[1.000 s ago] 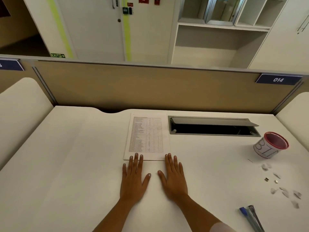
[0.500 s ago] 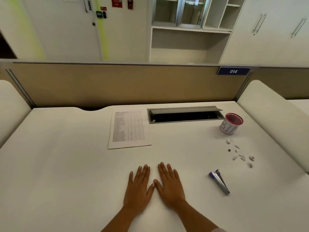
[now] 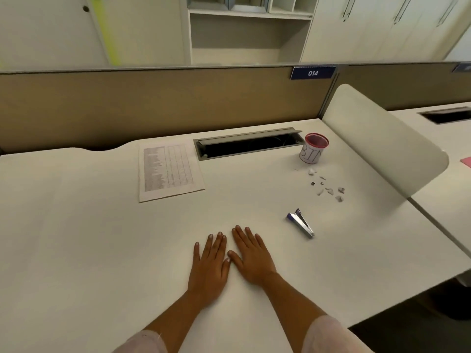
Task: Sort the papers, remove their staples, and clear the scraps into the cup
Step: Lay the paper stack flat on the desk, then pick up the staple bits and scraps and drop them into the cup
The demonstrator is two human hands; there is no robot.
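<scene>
Scraps (image 3: 328, 187) strewn centre right, just below the cup (image 3: 314, 149). Left hand (image 3: 209, 266) and right hand (image 3: 251, 258) flat on the desk (image 3: 102, 250) at lower centre, fingers straight, holding nothing. Papers (image 3: 169, 171) upper centre-left, staple remover (image 3: 300, 222) right of the hands. Easy to botch with a fast sweep: bits flicked off the right edge, cup tipped over. Maybe loose staples in that pile too, too small to tell.

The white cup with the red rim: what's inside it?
Only the red inner wall of the white red-rimmed cup shows; its bottom is hidden by the near side. The small white paper scraps lie outside, on the white desk.
</scene>
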